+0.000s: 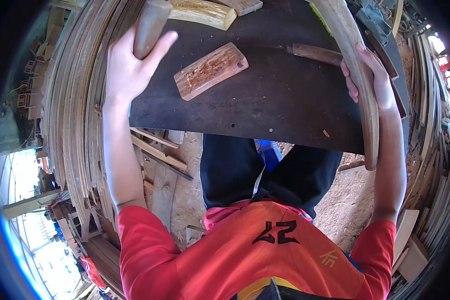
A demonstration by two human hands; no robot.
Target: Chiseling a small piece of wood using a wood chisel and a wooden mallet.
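My left hand (127, 70) is around a thick, rounded wooden piece (152, 27), like a mallet or club, at the upper left. Its thumb sticks out and the other fingers are mostly hidden. At the right, my right hand (372, 80) grips a long, slightly curved wooden bar (357, 65) with its fingertips showing on the near side. A roughly carved wooden block (211, 71) lies on the dark tabletop (210, 115) between my hands. A tool with a wooden handle (317, 53) lies left of my right hand.
Yellow-green bristles (321, 19) show beside the bar; whether they belong to it I cannot tell. Pale wood pieces (202, 13) lie at the far edge. Stacked wooden strips (77, 100) line the left side, and more boards (430, 215) stand at the right. Dark cloth (372, 22) lies far right.
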